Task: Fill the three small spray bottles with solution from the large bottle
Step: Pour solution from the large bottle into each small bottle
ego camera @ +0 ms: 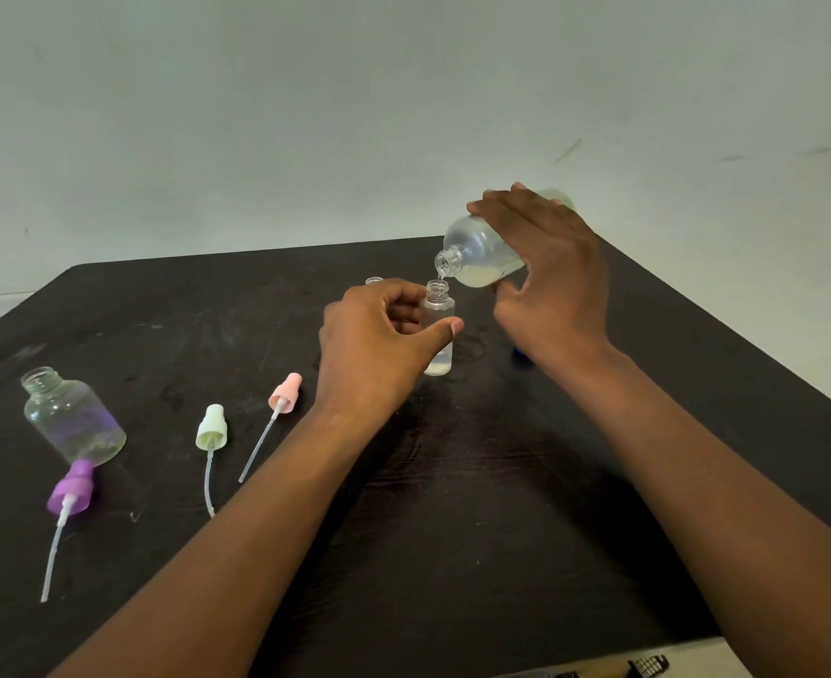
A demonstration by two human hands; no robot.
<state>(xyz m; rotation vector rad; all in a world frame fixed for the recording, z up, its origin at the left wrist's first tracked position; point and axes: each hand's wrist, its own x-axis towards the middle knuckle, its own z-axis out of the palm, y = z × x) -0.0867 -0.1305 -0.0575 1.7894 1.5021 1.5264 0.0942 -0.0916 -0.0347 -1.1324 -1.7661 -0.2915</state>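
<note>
My right hand (548, 276) grips the large clear bottle (479, 254), tipped with its open mouth down to the left. A thin stream of solution runs from it into a small clear bottle (438, 330) standing upright on the black table (452, 506). My left hand (379, 340) is wrapped around that small bottle, which has a little liquid at its bottom. Behind my left hand only the neck of a second small bottle (374, 281) shows. A third open bottle (73, 418), wider, stands at the far left.
Three spray caps with dip tubes lie on the table: purple (71, 491) beside the left bottle, pale green (212, 428) and pink (285, 392) nearer the middle. A dark blue object (521, 357) peeks out under my right wrist. A pale wall rises behind the table.
</note>
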